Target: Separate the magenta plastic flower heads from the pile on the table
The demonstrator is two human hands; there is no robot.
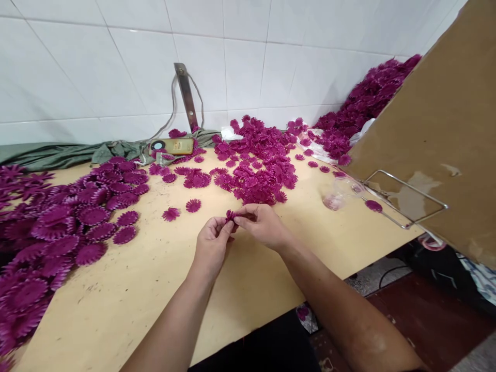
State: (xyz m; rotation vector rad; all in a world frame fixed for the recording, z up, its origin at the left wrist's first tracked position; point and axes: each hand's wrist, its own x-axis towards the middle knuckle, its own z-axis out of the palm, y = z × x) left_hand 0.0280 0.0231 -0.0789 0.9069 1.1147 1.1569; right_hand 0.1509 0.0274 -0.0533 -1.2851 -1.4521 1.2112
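Observation:
My left hand and my right hand meet above the middle of the pale wooden table. Both pinch one small magenta fabric flower piece between their fingertips. Two loose single petals lie on the table just left of my hands. A heap of the same magenta pieces sits right behind my hands. A wider spread of flat round petal layers covers the table's left side.
A phone lies at the back on green cloth by the tiled wall. A clear plastic cup lies on its side right of the heap. A cardboard box with a wire frame stands right; more petals pile behind.

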